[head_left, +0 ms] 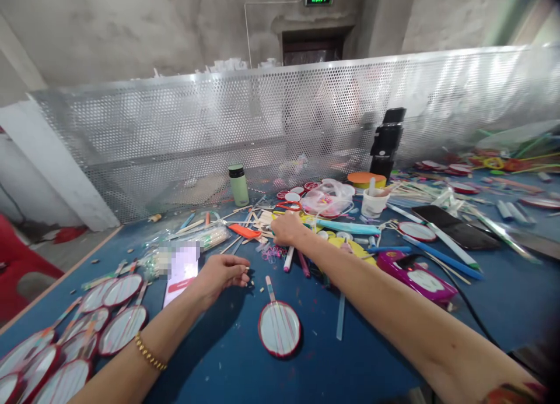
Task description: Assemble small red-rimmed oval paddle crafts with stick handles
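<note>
Where my right hand (pixel 286 227) reaches into the clutter, its fingers are curled down and mostly hidden, so I cannot tell whether they grip anything. Beside them lie pale wooden sticks (pixel 262 218) and an orange piece (pixel 245 232); pink and purple bits (pixel 272 252) sit just below. My left hand (pixel 223 273) hangs nearer me, fingers bent and tips close to the thumb; whether they pinch something small, I can't make out.

Between my forearms, apart from both hands, a red-rimmed round paddle (pixel 280 329) lies flat on the blue table (pixel 219 357), handle pointing away. I judge this to be a picking-out step; next I'd need a clean lift that doesn't drag neighbouring pieces along.

Farther out, more paddles (pixel 123 290) overlap at left, near a lit phone (pixel 181 270), and a green bottle (pixel 238 186) stands before the perforated metal screen (pixel 184 124).
</note>
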Tool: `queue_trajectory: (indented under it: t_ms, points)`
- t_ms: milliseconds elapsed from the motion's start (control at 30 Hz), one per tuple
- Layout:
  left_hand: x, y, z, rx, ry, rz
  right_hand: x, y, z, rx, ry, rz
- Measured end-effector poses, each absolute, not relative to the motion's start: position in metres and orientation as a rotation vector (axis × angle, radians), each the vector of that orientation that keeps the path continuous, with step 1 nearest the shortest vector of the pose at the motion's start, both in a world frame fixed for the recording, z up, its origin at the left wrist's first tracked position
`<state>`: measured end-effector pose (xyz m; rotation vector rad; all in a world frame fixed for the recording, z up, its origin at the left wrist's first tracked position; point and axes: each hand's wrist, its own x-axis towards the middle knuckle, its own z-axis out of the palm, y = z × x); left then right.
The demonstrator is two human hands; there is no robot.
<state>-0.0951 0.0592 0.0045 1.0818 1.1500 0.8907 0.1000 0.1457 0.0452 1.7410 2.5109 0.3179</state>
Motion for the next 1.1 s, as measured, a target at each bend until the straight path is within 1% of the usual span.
queue_trajectory:
  t_ms: [233, 400, 533, 600, 633, 667, 700, 733, 767, 800, 833, 867, 933, 1100]
  points:
    - [-0.095, 0.056, 0.006, 1.315, 1.272, 0.845, 0.103, 0.14, 0.04, 1.798, 2.583, 0.376]
    - [-0.096, 0.056, 0.006, 1.599, 1.396, 0.799, 0.112, 0.143, 0.043, 2.033, 2.587, 0.429]
    - [-0.098, 0.059, 0.002, 1.742, 1.5, 0.81, 0.119, 0.143, 0.063, 2.181, 2.584, 0.386]
    - [-0.098, 0.059, 0.003, 1.702, 1.488, 0.857, 0.121, 0.136, 0.075, 2.211, 2.707, 0.256]
    - [-0.098, 0.057, 0.005, 1.673, 1.459, 0.895, 0.121, 0.13, 0.08, 2.224, 2.834, 0.076]
    - [-0.097, 0.055, 0.009, 1.645, 1.411, 0.946, 0.12, 0.122, 0.084, 2.218, 2.981, -0.223]
    - [-0.096, 0.052, 0.013, 1.621, 1.341, 1.004, 0.118, 0.113, 0.086, 2.147, 3.12, -0.64]
    - [-0.094, 0.048, 0.018, 1.601, 1.253, 1.067, 0.115, 0.104, 0.087, 2.001, 3.201, -1.132]
    - [-0.092, 0.044, 0.023, 1.589, 1.154, 1.114, 0.112, 0.094, 0.086, 1.767, 3.19, -1.637]
    - [-0.09, 0.039, 0.028, 1.591, 1.069, 1.135, 0.108, 0.084, 0.084, 1.568, 3.102, -2.063]
    - [-0.088, 0.035, 0.033, 1.602, 1.014, 1.133, 0.104, 0.076, 0.081, 1.42, 2.966, -2.389]
    - [-0.087, 0.031, 0.036, 1.623, 0.988, 1.108, 0.101, 0.069, 0.078, 1.322, 2.833, -2.616]
    - [-0.085, 0.026, 0.041, 1.671, 0.98, 1.039, 0.096, 0.059, 0.071, 1.281, 2.635, -2.836]
    - [-0.079, 0.019, 0.044, 1.742, 0.904, 0.803, 0.097, 0.052, 0.07, 1.548, 2.558, -2.862]
